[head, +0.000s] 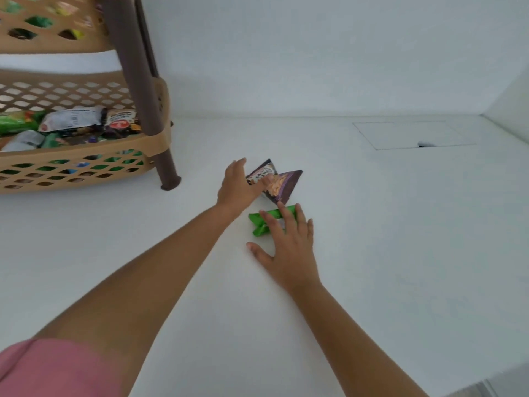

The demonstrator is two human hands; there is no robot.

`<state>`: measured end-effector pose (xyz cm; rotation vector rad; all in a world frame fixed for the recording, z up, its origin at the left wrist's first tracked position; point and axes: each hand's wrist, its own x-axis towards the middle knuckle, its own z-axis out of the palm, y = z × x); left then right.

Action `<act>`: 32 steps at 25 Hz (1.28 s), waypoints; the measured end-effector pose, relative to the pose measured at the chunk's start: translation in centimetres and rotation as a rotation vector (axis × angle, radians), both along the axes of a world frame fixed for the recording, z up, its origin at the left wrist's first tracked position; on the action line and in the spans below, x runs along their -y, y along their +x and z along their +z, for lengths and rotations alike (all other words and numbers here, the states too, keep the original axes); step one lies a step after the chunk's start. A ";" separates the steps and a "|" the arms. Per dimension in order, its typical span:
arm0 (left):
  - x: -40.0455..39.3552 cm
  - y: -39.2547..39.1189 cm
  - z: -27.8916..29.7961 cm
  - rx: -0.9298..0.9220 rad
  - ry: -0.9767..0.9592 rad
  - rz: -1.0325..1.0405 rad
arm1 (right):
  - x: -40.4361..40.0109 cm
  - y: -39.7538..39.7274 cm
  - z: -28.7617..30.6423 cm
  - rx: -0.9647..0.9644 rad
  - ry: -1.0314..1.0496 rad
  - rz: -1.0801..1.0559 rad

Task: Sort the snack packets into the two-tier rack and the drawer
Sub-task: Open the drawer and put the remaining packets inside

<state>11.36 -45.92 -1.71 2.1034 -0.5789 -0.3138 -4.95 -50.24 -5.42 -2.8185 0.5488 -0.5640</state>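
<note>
Green packet (272, 222) under the flat, ungripping right hand (286, 247) could skid away, while the open left hand (237, 184) could nudge the purple packet (282, 184) at its three o'clock.

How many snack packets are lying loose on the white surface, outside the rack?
2: a dark purple packet under the left hand, and a green packet under the right hand. Hands may hide more.

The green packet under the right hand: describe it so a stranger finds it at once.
On the white table, right of the tan plastic rack, lie loose packets. The green foil packet lies nearest the person, beneath the right hand; its neighbours are dark purple.
</note>
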 end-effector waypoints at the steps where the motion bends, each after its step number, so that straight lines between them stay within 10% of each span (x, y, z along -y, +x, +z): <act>1: 0.9 0.3 -0.1 -0.020 0.020 -0.030 | 0.0 0.0 0.0 0.000 -0.003 0.004; 11: 3.1 0.4 -2.6 0.133 0.357 -0.078 | 0.0 0.2 -0.4 0.027 -0.014 0.001; 25: -6.7 -8.1 -1.5 -0.134 -0.635 0.226 | 0.3 -0.1 0.0 0.033 0.080 0.003; 32: -21.7 -18.7 -0.6 -0.178 -0.521 0.191 | -0.3 -0.2 0.7 0.008 0.089 -0.194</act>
